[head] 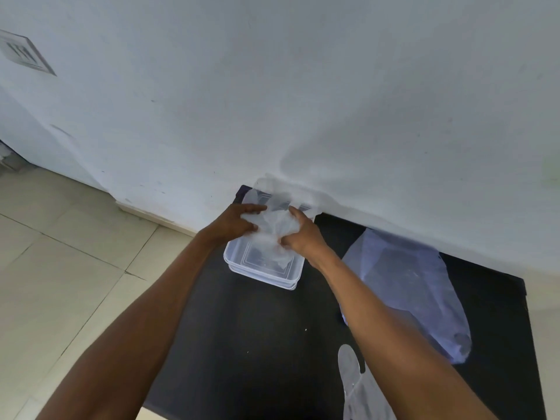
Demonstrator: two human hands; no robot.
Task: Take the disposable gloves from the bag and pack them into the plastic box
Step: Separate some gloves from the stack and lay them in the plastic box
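A clear plastic box stands on a black table near the wall. Over the box, my left hand and my right hand both grip a crumpled wad of clear disposable gloves, one hand on each side. The wad's lower end hangs into the box. A translucent bluish bag lies flat on the table to the right of the box. Another clear glove lies at the table's near edge, partly under my right forearm.
A white wall rises directly behind the table. What looks like the box's lid lies against the wall behind the hands, partly hidden. Beige floor tiles spread to the left of the table.
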